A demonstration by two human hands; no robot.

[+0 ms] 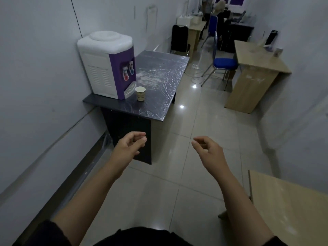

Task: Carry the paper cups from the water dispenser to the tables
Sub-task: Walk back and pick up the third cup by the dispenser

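The step in hand looks like the approach: the person stands in the aisle and faces the dark table [159, 96] with nothing in either hand, so I judge that a cup is about to be fetched. The left hand [130, 145] is held out in front of the body with the fingers loosely curled and the thumb close to the forefinger, but it pinches nothing. The right hand [206, 148] is in much the same pose, relaxed, half open and empty. The two hands are apart from each other, over the tiled floor [177, 183].

One paper cup [140, 93] stands upright on the dark table, just beside the drip tray of the water dispenser [108, 64]. I cannot tell if there is water in it. It is well apart from both hands, ahead of them and a little nearer to the left one, which is lined up with the near end of the table.

The next move calls for a step forward and a reach over the near edge of the table to take the cup around its side, gently, because thin paper gives under pressure. After that it must go to a table: a light wooden desk [257, 64] stands across the aisle near a blue chair [224, 63], and another wooden table [287, 201] shows at the right, closer to the person.
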